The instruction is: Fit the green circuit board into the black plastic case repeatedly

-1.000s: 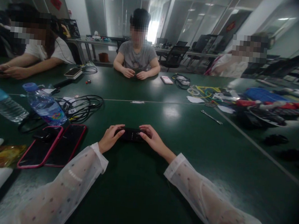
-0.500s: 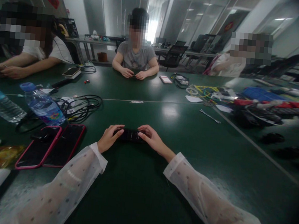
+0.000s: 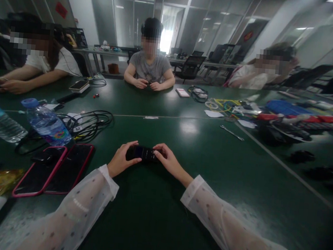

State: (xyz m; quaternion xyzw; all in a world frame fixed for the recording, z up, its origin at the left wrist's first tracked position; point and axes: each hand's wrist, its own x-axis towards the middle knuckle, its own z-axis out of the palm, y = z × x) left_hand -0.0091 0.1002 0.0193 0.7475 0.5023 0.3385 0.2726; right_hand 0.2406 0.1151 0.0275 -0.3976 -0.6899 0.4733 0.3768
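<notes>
A black handheld device (image 3: 145, 153) lies crosswise between my hands, just above or on the green table. It has a small dark bluish screen at its left part and buttons with white markings at its right; its exact kind I cannot tell. My left hand (image 3: 123, 156) grips the left end, fingers along the far side and thumb on the near edge. At the other end, my right hand (image 3: 166, 158) holds the device, with the thumb over the buttons. Both hands are closed around it, and its underside is hidden.
On the left are two red-edged phones (image 3: 69, 169), water bottles (image 3: 48, 124) and coiled black cables (image 3: 96, 122). A wrench (image 3: 232, 133) lies to the right, near a cluttered heap of tools and cables (image 3: 289, 118). Across the green table (image 3: 152, 225) sit several people.
My left thumb has moved down off the device's face to its near edge, so the small screen shows. The right hand stays at the buttons. The view has tilted slightly up.
</notes>
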